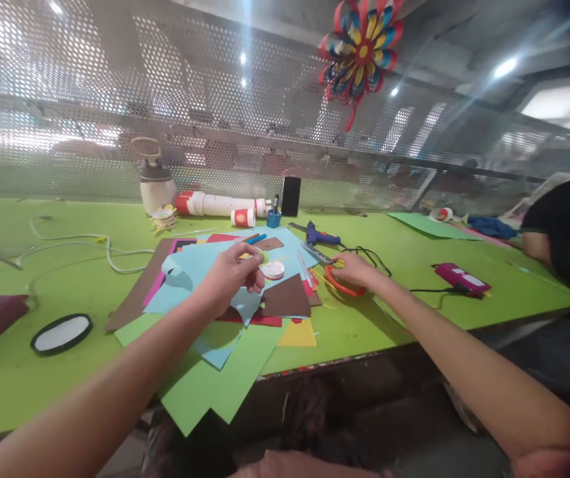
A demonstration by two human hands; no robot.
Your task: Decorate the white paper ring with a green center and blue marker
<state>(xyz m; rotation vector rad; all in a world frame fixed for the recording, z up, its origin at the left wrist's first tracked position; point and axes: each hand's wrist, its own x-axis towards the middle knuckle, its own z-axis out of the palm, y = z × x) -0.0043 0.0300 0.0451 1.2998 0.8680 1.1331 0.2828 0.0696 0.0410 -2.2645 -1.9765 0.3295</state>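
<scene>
Left forearm (130, 372) crosses above green paper (190, 395) overhanging the counter (464, 255); brushing it could drag sheets off. The right hand (355, 269) has its grip around orange-handled scissors (348, 289) near the blue glue gun (318, 235), which careless lifting could knock. Whether the left hand's (235, 271) grip holds anything, I cannot tell.

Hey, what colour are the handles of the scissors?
The handles look mostly orange, best seen in the head view.
</scene>
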